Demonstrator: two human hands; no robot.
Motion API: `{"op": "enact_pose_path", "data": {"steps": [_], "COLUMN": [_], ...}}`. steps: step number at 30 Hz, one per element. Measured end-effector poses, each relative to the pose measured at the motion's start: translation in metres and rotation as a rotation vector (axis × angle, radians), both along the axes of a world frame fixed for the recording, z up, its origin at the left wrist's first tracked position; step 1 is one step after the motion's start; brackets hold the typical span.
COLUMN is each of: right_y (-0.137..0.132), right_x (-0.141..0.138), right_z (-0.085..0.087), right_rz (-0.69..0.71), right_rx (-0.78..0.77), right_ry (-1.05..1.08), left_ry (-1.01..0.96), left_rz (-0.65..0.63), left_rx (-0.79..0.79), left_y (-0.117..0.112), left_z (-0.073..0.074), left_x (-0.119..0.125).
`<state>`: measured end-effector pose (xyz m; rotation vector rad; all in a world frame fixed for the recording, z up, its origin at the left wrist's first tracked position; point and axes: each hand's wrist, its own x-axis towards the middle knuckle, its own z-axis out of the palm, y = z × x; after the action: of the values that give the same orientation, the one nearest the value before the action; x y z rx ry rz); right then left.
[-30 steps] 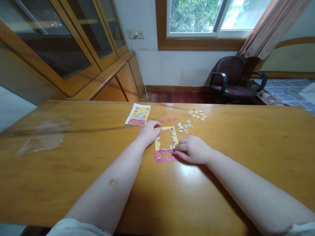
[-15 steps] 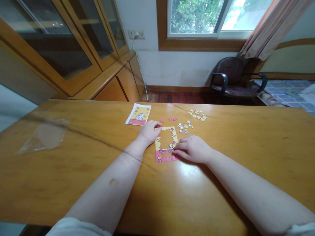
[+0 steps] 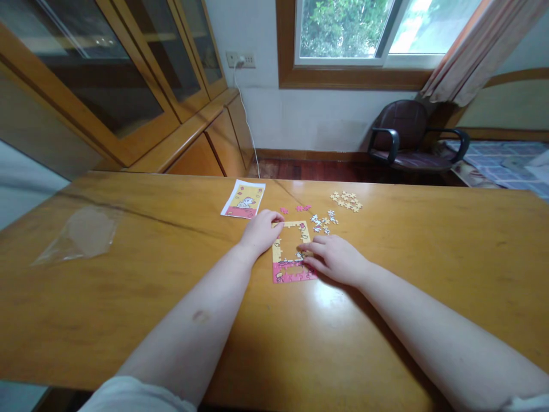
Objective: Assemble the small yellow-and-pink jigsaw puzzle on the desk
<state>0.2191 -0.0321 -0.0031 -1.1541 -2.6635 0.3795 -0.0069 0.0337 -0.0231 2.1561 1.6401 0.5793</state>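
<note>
A partly assembled jigsaw puzzle (image 3: 294, 277) lies flat on the table, its yellow and pink border joined around an opening in the middle. My left hand (image 3: 261, 233) rests at its upper left corner, fingers bent and touching the edge, thumb a little apart. Over the right side is my right hand (image 3: 337, 257), index finger stretched inward and thumb lower down, apart from it. Between them, a small white puzzle piece (image 3: 299, 254) sits at the inner edge, partly covered by the fingers. Loose white puzzle pieces (image 3: 325, 221) lie just beyond my right hand.
Pink pieces (image 3: 303, 208) and a group of yellow pieces (image 3: 346, 201) lie farther back. A printed reference picture (image 3: 243, 199) is at the back left. A clear plastic bag (image 3: 81, 234) lies on the left of the wooden table (image 3: 171, 229). Behind stands an armchair (image 3: 403, 134).
My right index finger has stretched out leftward over the puzzle's opening, away from the thumb. My left hand stays at the corner. The whole view has shifted slightly.
</note>
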Motion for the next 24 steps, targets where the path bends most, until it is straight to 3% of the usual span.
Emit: {"op": "enact_pose_path", "data": {"steps": [8,24], "right_y": [0.0033,0.0017], "right_x": [-0.0017,0.0031], "right_z": [-0.0086,-0.0047], "right_rz": [0.03,0.106], "right_rx": [-0.036,-0.017], "right_ry": [0.081,0.122], "left_ry": [0.007,0.013], "left_rz": [0.011,0.005], "left_rx": [-0.016,-0.017], "left_y": [-0.0014,-0.0009], "left_z": [0.0029,0.0023], "left_x": [0.0014,0.0006]}}
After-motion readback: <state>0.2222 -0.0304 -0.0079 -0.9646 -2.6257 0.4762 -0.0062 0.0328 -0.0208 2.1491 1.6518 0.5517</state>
